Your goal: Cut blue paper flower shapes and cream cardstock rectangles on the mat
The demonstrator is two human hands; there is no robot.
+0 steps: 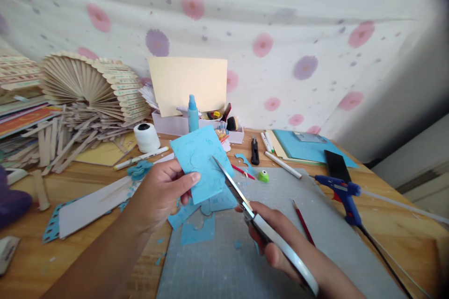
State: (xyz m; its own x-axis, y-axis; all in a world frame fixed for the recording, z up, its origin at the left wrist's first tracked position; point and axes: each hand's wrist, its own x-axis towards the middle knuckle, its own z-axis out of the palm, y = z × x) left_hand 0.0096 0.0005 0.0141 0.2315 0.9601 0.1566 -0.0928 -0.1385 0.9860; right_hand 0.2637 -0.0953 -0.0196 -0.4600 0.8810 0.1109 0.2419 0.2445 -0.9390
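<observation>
My left hand (168, 187) pinches the lower left edge of a light blue sheet of paper (203, 161), thumb in front and fingers behind. Faint curved outlines are drawn on the sheet, which is held up and tilted above the table. My right hand (277, 233) grips a pair of scissors (250, 212) with white handles. Their blade tips point up and left and lie over the right part of the sheet; whether they touch it I cannot tell. Below the sheet, blue paper offcuts (198, 231) with cut-out curves lie on a grey cutting mat (224, 266).
A blue glue gun (342, 191) with its cord lies at right. A red pencil (303, 222), a green-capped item (263, 176) and a black utility knife (255, 151) lie around the mat. Wooden sticks (77, 126), a thread spool (146, 138) and a blue spray bottle (192, 114) stand behind.
</observation>
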